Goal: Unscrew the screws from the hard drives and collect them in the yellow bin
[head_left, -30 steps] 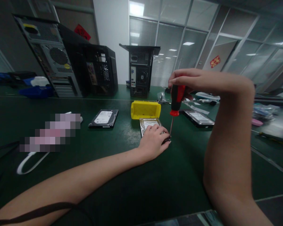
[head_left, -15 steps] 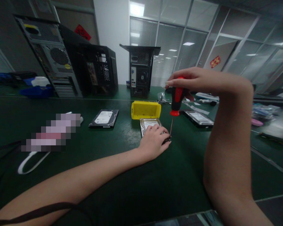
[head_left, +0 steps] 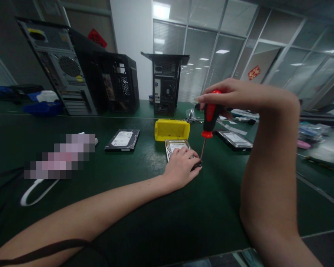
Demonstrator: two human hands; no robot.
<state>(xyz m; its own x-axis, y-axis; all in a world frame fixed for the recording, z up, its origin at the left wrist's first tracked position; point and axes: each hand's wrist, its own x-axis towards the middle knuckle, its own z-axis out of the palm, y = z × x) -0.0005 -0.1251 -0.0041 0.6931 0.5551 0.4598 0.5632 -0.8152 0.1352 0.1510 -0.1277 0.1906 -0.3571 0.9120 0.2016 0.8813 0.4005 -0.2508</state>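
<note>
My left hand (head_left: pixel 183 165) lies over a hard drive (head_left: pixel 172 145) on the green table, its fingers wrapped round the near right part and hiding much of it. My right hand (head_left: pixel 221 97) is closed round the handle of a red and black screwdriver (head_left: pixel 210 116), with the palm over its top. The screwdriver leans slightly, and its tip meets the drive's right corner beside my left fingertips. Just behind the drive stands a yellow tray (head_left: pixel 172 130).
Other hard drives lie to the left (head_left: pixel 123 139) and right (head_left: pixel 235 140). Open computer cases (head_left: pixel 85 74) and another case (head_left: pixel 166 87) stand behind. A blurred-out item with a white strap (head_left: pixel 39 193) lies left; plastic bags (head_left: pixel 311 131) lie right.
The screwdriver handle has tilted a little to the right, and the fingers of my right hand have shifted round it. My left hand and the drive have stayed in place.
</note>
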